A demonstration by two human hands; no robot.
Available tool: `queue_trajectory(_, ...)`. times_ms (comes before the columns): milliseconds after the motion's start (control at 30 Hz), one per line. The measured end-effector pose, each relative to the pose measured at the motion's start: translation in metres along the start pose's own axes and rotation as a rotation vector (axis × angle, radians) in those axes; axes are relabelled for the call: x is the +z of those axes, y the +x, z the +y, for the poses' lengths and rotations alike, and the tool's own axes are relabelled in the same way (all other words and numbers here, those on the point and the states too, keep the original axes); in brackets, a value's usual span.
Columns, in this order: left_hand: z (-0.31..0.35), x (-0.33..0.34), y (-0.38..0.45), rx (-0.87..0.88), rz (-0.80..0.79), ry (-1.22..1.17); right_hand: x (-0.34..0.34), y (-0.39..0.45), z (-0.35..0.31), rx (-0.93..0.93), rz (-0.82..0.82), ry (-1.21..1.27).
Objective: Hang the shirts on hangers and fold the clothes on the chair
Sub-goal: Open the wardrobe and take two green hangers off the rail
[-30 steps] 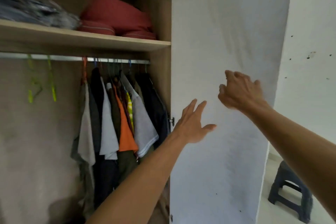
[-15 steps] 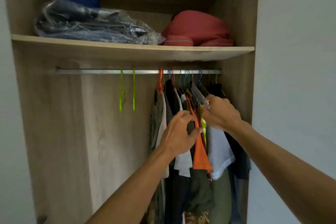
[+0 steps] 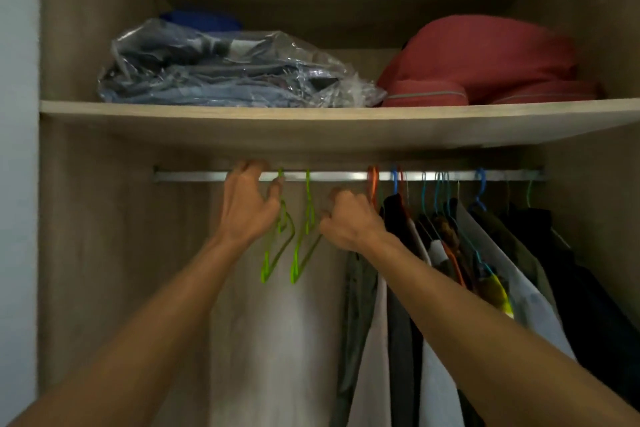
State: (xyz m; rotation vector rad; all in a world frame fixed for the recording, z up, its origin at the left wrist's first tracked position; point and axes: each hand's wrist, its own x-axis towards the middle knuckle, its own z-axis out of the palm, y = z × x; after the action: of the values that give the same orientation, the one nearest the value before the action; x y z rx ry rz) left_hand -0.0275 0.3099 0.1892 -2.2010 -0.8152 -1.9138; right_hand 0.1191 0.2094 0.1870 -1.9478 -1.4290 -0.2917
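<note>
Left hand around green hanger

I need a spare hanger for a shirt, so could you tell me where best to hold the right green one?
Pinch the neck of the right green hanger just under its hook, coming from the front, then lift: the hook is looped over the rail and the bare frame hangs edge-on.

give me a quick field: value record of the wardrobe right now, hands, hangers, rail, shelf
left hand: raised at the rail, fingers curled by the left green hanger; grip unclear
right hand: curled beside the right green hanger; grip unclear
green hangers: two, bare, on the rail
rail: metal, under the shelf
hung clothes: bunched at the right end
shelf: holds a plastic-wrapped bundle and a red cushion
</note>
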Motion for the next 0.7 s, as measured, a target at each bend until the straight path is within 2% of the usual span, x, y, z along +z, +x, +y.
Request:
queue_trajectory(167, -0.054, 0.034, 0.039, -0.109, -0.201, 0.086, 0.032, 0.045, -0.005, 0.012, -0.09, 0.084)
queue_trajectory(300, -0.07, 0.067, 0.065, -0.119, -0.332, 0.201, 0.05, 0.068, -0.009, 0.06, -0.059, 0.093)
queue_trajectory(467, -0.084, 0.1, 0.086, -0.226, -0.539, 0.152, 0.062, 0.094, -0.011, 0.116, -0.051, 0.086)
queue_trajectory(533, -0.091, 0.112, 0.094, -0.202, -0.548, 0.18, 0.068, 0.1, -0.012, 0.127, -0.041, 0.068)
queue_trajectory(633, -0.109, 0.132, 0.103, -0.233, -0.446, 0.243, 0.079, 0.107, -0.016, 0.14, -0.05, 0.059)
queue_trajectory(700, -0.107, 0.137, 0.101, -0.22, -0.433, 0.265, 0.085, 0.111, -0.018, 0.157, -0.061, 0.083)
